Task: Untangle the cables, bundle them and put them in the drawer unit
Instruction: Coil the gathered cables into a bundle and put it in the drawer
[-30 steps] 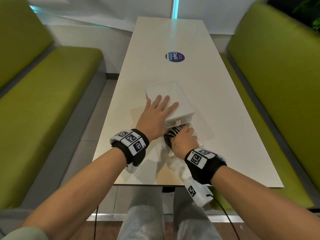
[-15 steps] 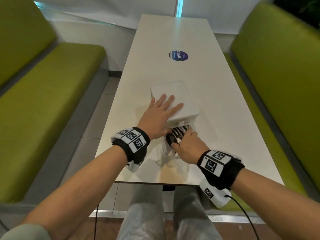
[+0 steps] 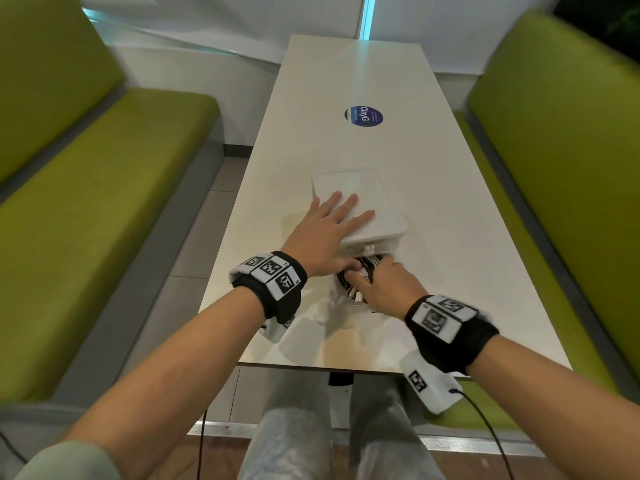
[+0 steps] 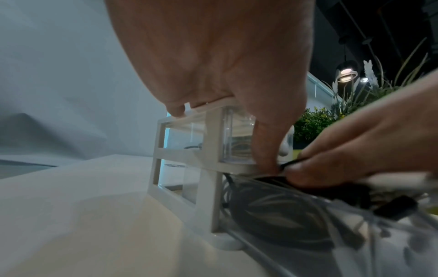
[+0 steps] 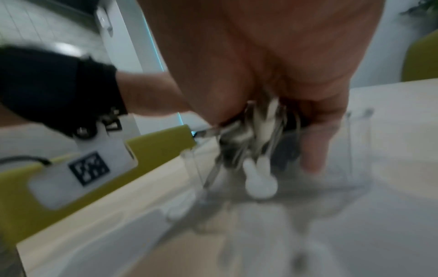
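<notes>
So the cable bundle (image 3: 360,271), black and white coils, is sitting in the pulled-out clear drawer (image 4: 355,234) at the near end of the white drawer unit (image 3: 367,202), down the near-middle of the table (image 3: 450,237). Right hand (image 3: 388,285) has its fingers curled down over the bundle, gripping it. Left hand (image 3: 325,233) lies on top of the unit with fingers straight and spread, thumb reaching down toward the cables. Round sticker (image 3: 363,116) further up the table, green benches (image 3: 104,202) on both sides.
</notes>
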Action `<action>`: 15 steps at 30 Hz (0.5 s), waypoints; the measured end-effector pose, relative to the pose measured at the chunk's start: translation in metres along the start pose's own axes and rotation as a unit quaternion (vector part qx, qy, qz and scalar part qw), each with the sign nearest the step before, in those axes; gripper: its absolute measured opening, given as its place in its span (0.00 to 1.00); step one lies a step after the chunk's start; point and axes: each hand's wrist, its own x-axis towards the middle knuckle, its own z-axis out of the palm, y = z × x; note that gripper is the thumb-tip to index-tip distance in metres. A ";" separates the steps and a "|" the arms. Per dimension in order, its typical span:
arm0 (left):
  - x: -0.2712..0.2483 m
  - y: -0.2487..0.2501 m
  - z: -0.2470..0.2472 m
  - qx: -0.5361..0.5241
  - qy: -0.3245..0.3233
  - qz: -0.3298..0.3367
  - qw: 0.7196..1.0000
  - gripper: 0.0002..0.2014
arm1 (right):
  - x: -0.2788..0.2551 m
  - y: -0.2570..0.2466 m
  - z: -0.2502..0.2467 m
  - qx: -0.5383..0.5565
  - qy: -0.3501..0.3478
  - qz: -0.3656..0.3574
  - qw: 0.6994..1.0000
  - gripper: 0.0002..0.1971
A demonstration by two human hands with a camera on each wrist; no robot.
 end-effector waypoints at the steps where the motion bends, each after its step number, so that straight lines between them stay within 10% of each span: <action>1: 0.000 0.000 0.001 -0.004 -0.001 -0.002 1.000 0.47 | -0.006 0.005 -0.010 -0.028 -0.015 -0.029 0.999 0.28; 11: -0.015 0.012 0.005 0.039 0.066 0.002 0.997 0.50 | -0.028 0.047 -0.001 -0.009 -0.007 -0.172 0.985 0.22; 15: -0.038 0.026 0.014 -0.027 0.169 0.050 0.984 0.31 | -0.021 0.050 -0.001 -0.124 0.073 -0.279 0.949 0.14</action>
